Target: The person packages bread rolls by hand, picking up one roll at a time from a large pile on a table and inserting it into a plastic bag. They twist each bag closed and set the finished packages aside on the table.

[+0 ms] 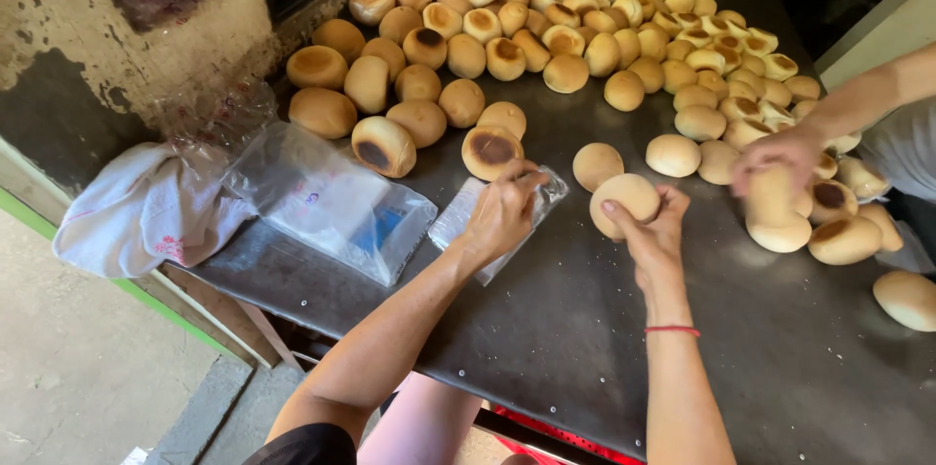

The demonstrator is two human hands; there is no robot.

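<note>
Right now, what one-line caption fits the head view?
Left hand pinches a clear plastic bag while right hand holds a round bun over a dark metal table.

Bright, even daylight fills the scene, strongest at the upper right of the frame, where pale glare streaks across the dark metal desk (604, 329). The buns (546, 17) at the top centre are well lit and cast short, soft shadows toward the lower left. The concrete floor (88, 368) at the lower left looks washed out. Focus is sharp in the middle; wide-angle distortion bends the edges, and the corners look slightly soft.
</note>
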